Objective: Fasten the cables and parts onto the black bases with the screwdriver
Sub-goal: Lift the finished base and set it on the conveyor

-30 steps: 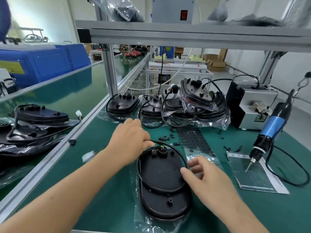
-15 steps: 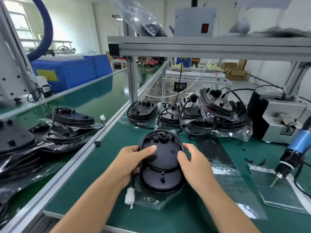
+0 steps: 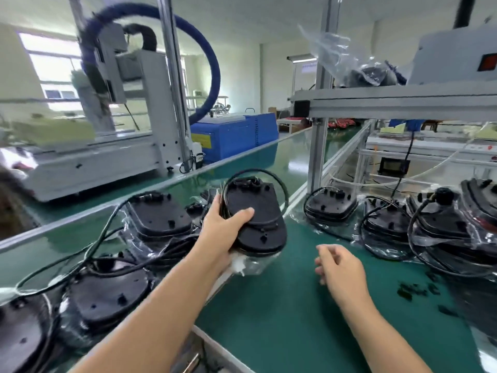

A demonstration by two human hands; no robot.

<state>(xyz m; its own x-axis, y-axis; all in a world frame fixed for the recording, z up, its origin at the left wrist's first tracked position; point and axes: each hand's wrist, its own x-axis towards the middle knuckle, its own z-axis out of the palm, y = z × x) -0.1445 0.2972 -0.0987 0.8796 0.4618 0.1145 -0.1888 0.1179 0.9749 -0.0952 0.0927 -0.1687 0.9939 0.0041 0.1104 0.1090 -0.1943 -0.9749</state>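
Observation:
My left hand grips a black oval base with a black cable looped round it and a clear bag hanging under it. It is lifted above the left edge of the green mat, over the rail. My right hand hovers empty over the mat, fingers loosely curled and apart. Several finished black bases in bags lie on the conveyor to the left. More bagged bases sit at the back right of the mat. The screwdriver is out of view.
Loose black screws lie on the green mat at the right. An aluminium post and shelf rise behind the mat. A white machine and a blue box stand beyond the conveyor.
My left hand has carried the base up and to the left, off the mat toward the conveyor. My right hand has let go of it. The view has swung left.

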